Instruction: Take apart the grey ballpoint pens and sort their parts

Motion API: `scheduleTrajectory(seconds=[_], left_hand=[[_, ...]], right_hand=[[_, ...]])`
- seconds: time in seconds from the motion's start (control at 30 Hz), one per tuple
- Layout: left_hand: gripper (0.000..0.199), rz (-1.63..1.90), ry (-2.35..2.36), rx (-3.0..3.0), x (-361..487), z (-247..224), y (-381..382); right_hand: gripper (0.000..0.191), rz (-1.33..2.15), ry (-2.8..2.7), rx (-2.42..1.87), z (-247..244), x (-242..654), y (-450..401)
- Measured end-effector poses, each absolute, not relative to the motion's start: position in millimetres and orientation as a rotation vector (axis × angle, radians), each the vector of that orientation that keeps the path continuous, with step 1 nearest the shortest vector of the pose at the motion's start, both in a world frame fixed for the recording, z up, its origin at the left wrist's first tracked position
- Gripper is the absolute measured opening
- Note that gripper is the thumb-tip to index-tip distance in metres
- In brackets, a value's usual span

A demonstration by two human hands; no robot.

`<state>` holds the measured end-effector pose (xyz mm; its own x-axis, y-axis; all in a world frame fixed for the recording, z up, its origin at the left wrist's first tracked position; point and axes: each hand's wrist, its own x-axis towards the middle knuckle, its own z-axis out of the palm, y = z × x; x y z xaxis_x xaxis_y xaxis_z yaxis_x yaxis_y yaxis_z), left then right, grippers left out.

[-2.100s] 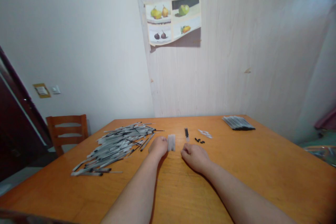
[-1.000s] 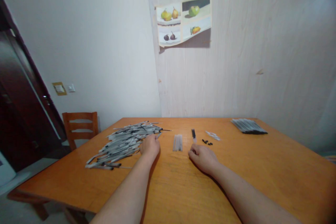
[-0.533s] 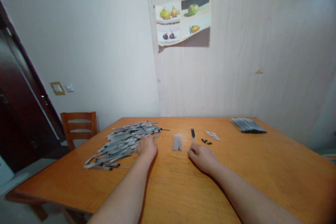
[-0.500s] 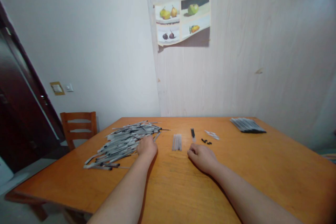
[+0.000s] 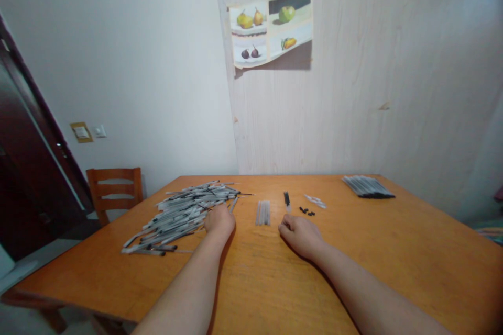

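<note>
My left hand (image 5: 220,221) rests as a loose fist on the table, against the right edge of a big loose pile of pen-like sticks (image 5: 181,214), pale with dark ends. Nothing shows in its fingers, which are partly turned away. My right hand (image 5: 301,234) lies curled closed on the table, with nothing visible in it. Between the hands and slightly beyond is a row of clear tubes (image 5: 263,213). Just past my right hand are thin black pieces with pale lower ends (image 5: 286,199). Small black plugs (image 5: 306,211) and short whitish pieces (image 5: 315,201) lie to their right.
A neat row of clear sticks with black ends (image 5: 367,187) lies at the table's far right. The wooden table (image 5: 251,282) stands against a wall bearing a fruit print (image 5: 271,31). A wooden chair (image 5: 116,191) is at the left, near a dark door (image 5: 27,167).
The view has shifted slightly, so the scene sits a little further left. Both hands keep their places and closed shape; nothing on the table has visibly moved.
</note>
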<state>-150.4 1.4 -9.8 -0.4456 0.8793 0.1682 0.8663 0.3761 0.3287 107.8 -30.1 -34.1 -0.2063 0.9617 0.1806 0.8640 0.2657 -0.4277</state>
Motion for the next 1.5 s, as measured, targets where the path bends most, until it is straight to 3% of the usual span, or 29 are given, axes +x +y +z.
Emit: scheduleTrajectory(seconds=[0.1, 0.23, 0.43, 0.6, 0.9, 1.5], left_hand=[[0.019, 0.716, 2.526, 1.624, -150.2, -10.0, 1.6], [0.017, 1.280, 2.039, 1.385, -138.3, -7.8, 7.4], [0.031, 1.518, 1.492, 1.182, -91.6, 8.2, 13.9], [0.045, 1.527, 1.211, 1.011, -54.2, 15.8, 7.4], [0.033, 1.513, 0.997, 0.898, -24.0, 7.0, -7.1], [0.025, 1.391, 0.766, 0.997, -18.0, 8.1, -13.7]], right_hand=[[0.023, 0.307, -2.129, -1.648, -35.0, 107.3, -29.6], [0.021, 0.312, -2.124, -1.644, -34.9, 106.9, -29.6], [0.020, 0.325, -2.085, -1.597, -34.4, 106.9, -31.4], [0.031, 0.457, -1.823, -1.365, -38.4, 103.2, -25.5], [0.045, 1.325, -1.184, -0.942, -32.2, 93.5, -26.3], [0.036, 1.425, -1.035, -0.829, -19.1, 102.7, -34.7]])
